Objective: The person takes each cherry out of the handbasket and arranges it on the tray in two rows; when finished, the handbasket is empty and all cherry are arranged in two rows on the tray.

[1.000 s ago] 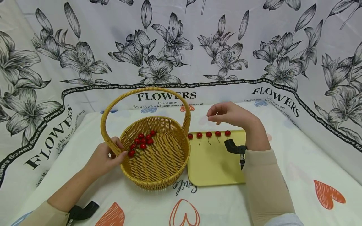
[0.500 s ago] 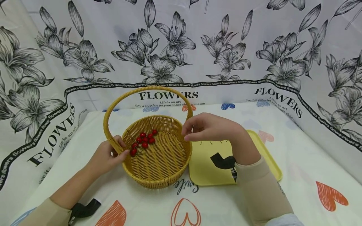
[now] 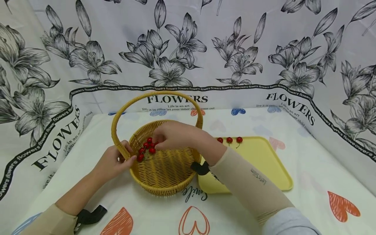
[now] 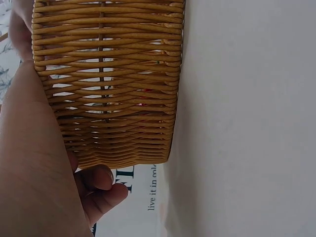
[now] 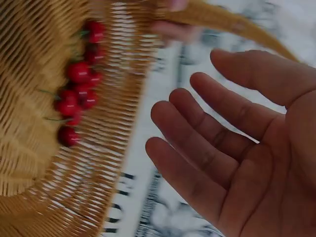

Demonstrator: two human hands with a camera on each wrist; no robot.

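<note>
A yellow-brown wicker basket point(image 3: 170, 169) with a tall arched handle stands left of centre. My left hand point(image 3: 113, 161) grips its left rim at the handle's foot; in the left wrist view some fingers point(image 4: 103, 200) show beside the woven wall point(image 4: 108, 89). Several red cherries point(image 3: 152, 150) with stems lie together at the basket's left side. Over the basket, close to these cherries, hovers my right hand point(image 3: 173, 135). The right wrist view shows that hand point(image 5: 232, 148) with fingers extended and nothing held, beside the cherries point(image 5: 79, 73) in the basket.
A yellow tray point(image 3: 258, 163) sits right of the basket, partly under my right forearm. Cherries point(image 3: 229, 140) are lined up along its far edge, some hidden by the arm. A flower-printed cloth point(image 3: 182, 45) hangs behind the white-covered table point(image 3: 235, 215).
My right hand has moved left from above the tray, past the basket's right rim, to the cherries inside. The left hand keeps its grip on the basket. The head view shifts slightly.
</note>
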